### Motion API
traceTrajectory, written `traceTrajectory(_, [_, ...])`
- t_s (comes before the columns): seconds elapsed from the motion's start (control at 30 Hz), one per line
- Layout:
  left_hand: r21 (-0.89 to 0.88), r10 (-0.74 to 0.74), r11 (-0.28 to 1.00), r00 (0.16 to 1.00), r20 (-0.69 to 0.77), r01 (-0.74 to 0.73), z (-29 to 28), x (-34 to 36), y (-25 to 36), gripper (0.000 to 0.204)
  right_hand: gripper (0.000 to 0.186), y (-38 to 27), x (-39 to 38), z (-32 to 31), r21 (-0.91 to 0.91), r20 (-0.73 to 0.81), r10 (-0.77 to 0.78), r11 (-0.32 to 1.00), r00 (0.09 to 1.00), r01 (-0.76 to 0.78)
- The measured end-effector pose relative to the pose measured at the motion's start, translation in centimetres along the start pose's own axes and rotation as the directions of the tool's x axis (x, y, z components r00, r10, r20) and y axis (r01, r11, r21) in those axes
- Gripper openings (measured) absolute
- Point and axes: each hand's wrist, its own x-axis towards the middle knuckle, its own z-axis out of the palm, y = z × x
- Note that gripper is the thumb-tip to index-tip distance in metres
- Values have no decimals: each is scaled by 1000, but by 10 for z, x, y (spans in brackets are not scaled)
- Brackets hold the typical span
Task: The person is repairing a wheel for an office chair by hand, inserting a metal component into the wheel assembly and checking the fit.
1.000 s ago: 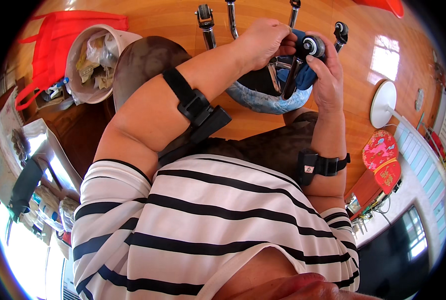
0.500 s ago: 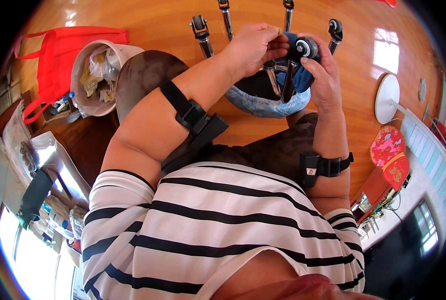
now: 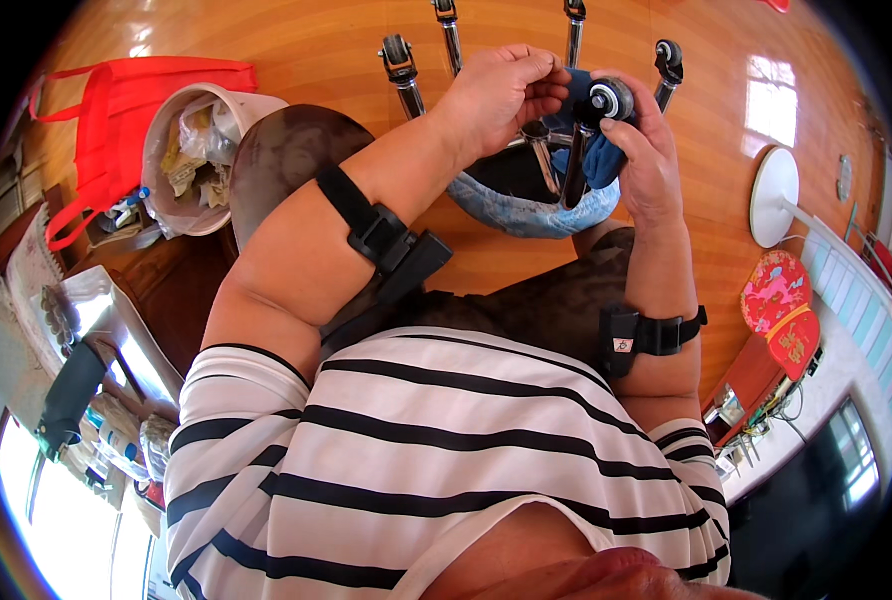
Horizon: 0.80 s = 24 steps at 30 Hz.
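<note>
My right hand (image 3: pixel 649 160) is closed round a dark blue cloth (image 3: pixel 600 162) and a black caster wheel (image 3: pixel 610 101), its thumb against the wheel's housing. My left hand (image 3: pixel 506 100), just left of that wheel, has its fingertips curled and pinched; whatever they hold is too small to make out. The wheel tops a chrome leg (image 3: pixel 574 175) of an upturned piece of wheeled furniture, whose seat (image 3: pixel 531 218) has a blue plastic-like covering. Other chrome legs (image 3: pixel 411 95) with casters point away from me beyond my hands.
On the wooden floor (image 3: pixel 711 190) at left are a red tote bag (image 3: pixel 101 140) and a lined bin (image 3: pixel 166 205) holding rubbish. A round white fan base (image 3: pixel 771 185) stands at right, near red patterned cloth items (image 3: pixel 771 295).
The view has shifted slightly, moving the bag and bin lower in the picture. My left fingers have edged a little leftward from the wheel; my right hand keeps its hold.
</note>
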Motion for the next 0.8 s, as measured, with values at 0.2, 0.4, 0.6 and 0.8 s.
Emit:
traceTrajectory(0.2, [-20, 27, 999, 1000, -6, -27, 5, -3, 6, 17, 39, -1, 2, 0, -16, 5, -10, 1000, 1000, 10])
traceTrajectory(0.4, [-8, 308, 951, 949, 65, -308, -6, -38, 83, 17, 40, 6, 6, -1, -6, 27, -3, 1000, 1000, 3])
traceTrajectory(0.6, [831, 773, 455, 605, -190, -320, -110, -164, 226, 20, 44, 0, 1, 1, -17, 11, 14, 1000, 1000, -14])
traceTrajectory(0.8, [544, 799, 2, 325, -505, 839, -299, -267, 162, 35, 46, 6, 2, 2, -27, 8, 26, 999, 1000, -26])
